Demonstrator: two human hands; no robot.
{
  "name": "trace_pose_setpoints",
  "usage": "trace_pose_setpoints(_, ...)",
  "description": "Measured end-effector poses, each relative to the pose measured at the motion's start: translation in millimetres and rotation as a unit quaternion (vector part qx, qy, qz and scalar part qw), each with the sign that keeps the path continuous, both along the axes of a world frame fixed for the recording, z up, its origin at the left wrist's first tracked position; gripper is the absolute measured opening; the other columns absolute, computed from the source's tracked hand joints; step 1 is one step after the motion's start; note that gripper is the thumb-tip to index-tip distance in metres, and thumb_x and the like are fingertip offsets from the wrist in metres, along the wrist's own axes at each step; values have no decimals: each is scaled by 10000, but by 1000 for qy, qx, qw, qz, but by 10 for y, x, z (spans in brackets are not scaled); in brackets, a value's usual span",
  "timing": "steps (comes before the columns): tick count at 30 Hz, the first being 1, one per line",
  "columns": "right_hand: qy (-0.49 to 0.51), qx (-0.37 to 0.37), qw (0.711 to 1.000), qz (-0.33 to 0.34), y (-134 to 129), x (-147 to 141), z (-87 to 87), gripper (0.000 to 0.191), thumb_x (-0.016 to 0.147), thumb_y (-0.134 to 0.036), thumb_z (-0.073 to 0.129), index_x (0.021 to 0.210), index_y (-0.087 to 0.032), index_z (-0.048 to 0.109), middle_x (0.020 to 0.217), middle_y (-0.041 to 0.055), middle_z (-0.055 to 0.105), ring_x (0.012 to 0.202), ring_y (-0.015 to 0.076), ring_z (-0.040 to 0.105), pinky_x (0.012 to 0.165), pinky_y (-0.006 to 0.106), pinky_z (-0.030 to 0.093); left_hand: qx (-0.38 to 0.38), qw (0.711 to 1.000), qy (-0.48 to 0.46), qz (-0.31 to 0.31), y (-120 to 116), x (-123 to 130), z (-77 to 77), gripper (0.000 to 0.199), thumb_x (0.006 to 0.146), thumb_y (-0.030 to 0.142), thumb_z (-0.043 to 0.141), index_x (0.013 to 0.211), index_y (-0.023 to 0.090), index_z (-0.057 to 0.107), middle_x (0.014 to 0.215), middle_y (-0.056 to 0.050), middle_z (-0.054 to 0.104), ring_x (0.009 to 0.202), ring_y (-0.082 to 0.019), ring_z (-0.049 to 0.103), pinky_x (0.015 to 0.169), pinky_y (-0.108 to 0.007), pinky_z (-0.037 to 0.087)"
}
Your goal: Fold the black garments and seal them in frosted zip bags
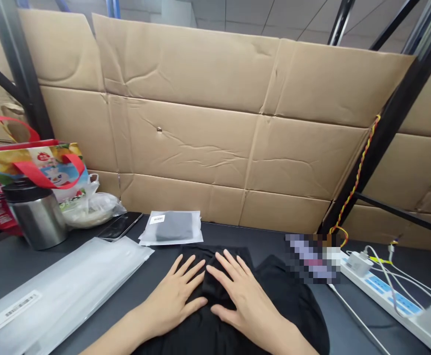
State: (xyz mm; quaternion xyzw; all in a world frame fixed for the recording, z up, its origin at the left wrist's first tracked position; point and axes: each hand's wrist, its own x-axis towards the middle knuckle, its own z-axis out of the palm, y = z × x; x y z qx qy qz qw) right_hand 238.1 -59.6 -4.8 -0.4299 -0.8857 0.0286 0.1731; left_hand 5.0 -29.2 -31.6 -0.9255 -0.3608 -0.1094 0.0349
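A black cloth (pixel 285 301) is spread on the dark table (pixel 115 276) directly under both hands; its top edge lies just beyond the fingertips, and a rounded part of it reaches out to the right of the right hand. The left hand (pixel 178 296) is laid palm down on the cloth, open, with fingers spread and nothing gripped; the right hand (pixel 243 296) is held the same way beside it, open and flat, the two thumbs pointed toward each other and kept slightly apart. Beyond the hands, a small frosted packet (pixel 173 229) with a dark item inside is set near the cardboard (pixel 200 123); to the left of the left hand, large frosted bags (pixel 63 291) with a barcode label are laid, and past them a phone (pixel 121 226), a steel tumbler (pixel 41 219), a clear plastic bag (pixel 91 209) and a colourful bag with red handles (pixel 49 162) are seen; to the right of the right hand, a pixelated object (pixel 311 259) is placed just beside a white power strip (pixel 381 293) with plugs and cables attached.
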Motion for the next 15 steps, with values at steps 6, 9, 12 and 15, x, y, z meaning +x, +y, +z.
trace_pose_setpoints(6,-72,0,995,-73,105,137,-153,468,927,-239,449,1394,-261,435,1496,66,354,1402,262,237,1141,497,205,6,1000,-9,4,-17,-1,-5,561,969,513,387,1477,339,224,1502,-39,343,1376,-324,292,1095,-569,261)
trace_pose_setpoints(9,-56,-24,997,-36,73,191,-93,518,927,-399,479,1423,-291,377,1518,56,309,1412,269,205,1142,509,183,-4,1000,-4,10,-41,0,9,569,967,529,374,1479,339,216,1507,-42,333,1379,-331,280,1093,-589,251)
trace_pose_setpoints(12,25,-39,998,-43,48,236,-2,569,903,-554,458,1411,-312,378,1501,42,352,1390,252,276,1123,464,246,-11,1000,1,12,-56,-7,14,565,974,539,335,1483,334,202,1518,-34,308,1386,-329,259,1091,-602,246)
trace_pose_setpoints(15,107,-45,970,-215,87,310,23,459,952,-526,327,1186,-212,566,1178,99,636,1105,239,586,922,381,447,-9,1000,1,9,-49,-10,5,556,979,534,324,1482,330,207,1518,-32,305,1388,-328,252,1089,-607,246)
